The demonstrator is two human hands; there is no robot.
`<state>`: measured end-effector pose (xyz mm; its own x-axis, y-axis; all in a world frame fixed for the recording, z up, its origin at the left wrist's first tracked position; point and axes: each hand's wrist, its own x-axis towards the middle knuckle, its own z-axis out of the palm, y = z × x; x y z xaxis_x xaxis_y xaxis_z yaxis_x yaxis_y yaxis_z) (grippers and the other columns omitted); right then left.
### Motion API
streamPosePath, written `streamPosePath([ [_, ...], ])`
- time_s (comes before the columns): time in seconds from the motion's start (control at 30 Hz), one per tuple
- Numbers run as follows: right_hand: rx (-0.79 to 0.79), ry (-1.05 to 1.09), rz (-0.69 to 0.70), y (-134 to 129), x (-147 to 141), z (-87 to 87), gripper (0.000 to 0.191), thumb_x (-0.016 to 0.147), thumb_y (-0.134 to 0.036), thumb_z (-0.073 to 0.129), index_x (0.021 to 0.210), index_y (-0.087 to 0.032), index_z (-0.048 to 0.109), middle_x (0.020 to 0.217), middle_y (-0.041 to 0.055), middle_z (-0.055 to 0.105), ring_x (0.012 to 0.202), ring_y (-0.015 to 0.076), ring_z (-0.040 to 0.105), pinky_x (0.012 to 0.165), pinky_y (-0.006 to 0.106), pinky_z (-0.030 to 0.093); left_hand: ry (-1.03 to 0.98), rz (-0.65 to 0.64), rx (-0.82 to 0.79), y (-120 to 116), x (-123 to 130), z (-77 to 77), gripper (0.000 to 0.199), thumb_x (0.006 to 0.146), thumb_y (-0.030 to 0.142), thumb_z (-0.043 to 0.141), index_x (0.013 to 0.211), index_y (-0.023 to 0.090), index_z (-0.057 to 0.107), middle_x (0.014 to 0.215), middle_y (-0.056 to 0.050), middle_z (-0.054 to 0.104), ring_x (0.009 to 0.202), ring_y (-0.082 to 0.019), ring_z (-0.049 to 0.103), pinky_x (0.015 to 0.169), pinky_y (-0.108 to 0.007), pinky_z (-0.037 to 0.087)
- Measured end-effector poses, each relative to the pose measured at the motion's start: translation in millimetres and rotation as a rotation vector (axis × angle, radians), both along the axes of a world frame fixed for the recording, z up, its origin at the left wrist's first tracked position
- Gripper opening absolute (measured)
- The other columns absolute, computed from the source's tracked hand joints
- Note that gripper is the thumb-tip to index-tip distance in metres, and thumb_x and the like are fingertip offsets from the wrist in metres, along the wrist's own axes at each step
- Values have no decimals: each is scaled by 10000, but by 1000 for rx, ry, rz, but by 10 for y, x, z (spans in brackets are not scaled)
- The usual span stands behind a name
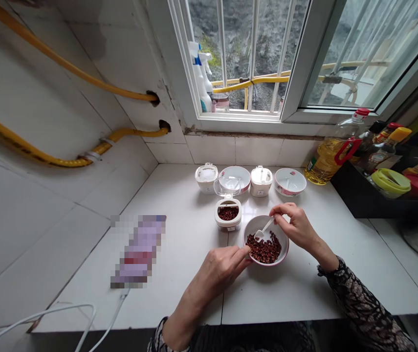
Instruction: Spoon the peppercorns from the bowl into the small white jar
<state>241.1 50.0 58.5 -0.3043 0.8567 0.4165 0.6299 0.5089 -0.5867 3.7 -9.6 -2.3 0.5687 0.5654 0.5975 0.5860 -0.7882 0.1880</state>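
A white bowl (284, 240) with a pink rim stands on the counter, part filled with dark red peppercorns (266, 252). My left hand (222, 268) pinches the bowl's left rim between thumb and fingers. Between the fingertips of my right hand (297, 227) is the handle of a small white spoon (264, 230); its scoop is inside the bowl, at the top edge of the peppercorns. Just left of the bowl sits a small seasoning jar (227, 227), its clear lid (226, 186) raised, with more dark red peppercorns inside.
Behind stand two lidded seasoning jars (206, 178) (261, 182) and two flowered bowls (243, 175) (290, 182). An oil bottle (322, 159) and a black box (355, 198) of condiments are at the right. A blurred-out phone-like object (139, 252) with a white cable (115, 315) lies left.
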Motion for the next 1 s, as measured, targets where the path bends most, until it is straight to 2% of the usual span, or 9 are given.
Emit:
streamPosePath([
  [0.13,-206,163,-22,8,-23,-35,191,826,-179,500,764,-208,678,648,3,688,661,179,656,627,298,499,-3,-4,-2,0,0,12,301,1084,315,344,1017,150,587,625,27,576,508,-117,558,457,-240,377],
  [0.23,-349,278,-57,48,-30,-58,169,801,-206,522,778,-189,688,637,2,686,615,167,658,608,286,514,8,3,-5,-4,1,23,302,1084,314,345,1001,152,586,624,27,574,513,-116,559,459,-236,375],
  [0.33,-357,346,-53,89,-64,-21,160,823,-244,554,819,-178,700,651,15,701,638,176,677,639,302,542,13,3,4,-5,2,28,306,1084,312,343,989,153,587,617,29,567,510,-121,558,451,-239,375],
  [0.43,-210,359,-13,106,-157,74,160,881,-274,573,897,-184,705,754,41,738,677,183,694,658,318,550,13,2,6,-2,-1,28,289,1081,300,352,1001,151,587,626,26,576,514,-121,564,454,-235,383],
  [0.5,-19,314,0,105,-249,130,145,916,-260,574,943,-193,699,823,56,753,728,193,701,720,349,548,11,0,6,-1,-4,26,276,1079,293,361,1015,147,586,632,23,585,517,-119,570,458,-229,387],
  [0.6,292,134,58,96,-391,150,155,959,-187,528,961,-203,682,848,58,758,776,199,683,845,403,505,10,-3,-5,-1,-6,21,242,1069,290,400,1015,149,589,634,22,593,520,-116,579,461,-220,387],
  [0.67,412,-9,135,86,-456,134,205,972,-138,478,967,-208,671,860,52,761,765,192,666,892,420,470,12,3,-14,-2,-4,21,222,1060,290,429,1007,154,596,630,24,592,516,-115,578,460,-218,388],
  [0.77,476,-101,188,59,-464,140,240,966,-101,451,1000,-213,660,888,45,764,763,185,660,924,424,440,13,10,-12,-2,2,28,236,1063,288,421,992,157,603,625,25,590,509,-112,572,458,-219,387],
  [1.0,469,-83,88,-21,-164,255,181,896,-86,509,919,-207,641,739,18,701,661,182,616,849,402,455,10,4,11,-4,0,33,281,1077,295,369,994,153,597,617,28,569,504,-113,549,450,-228,365],
])
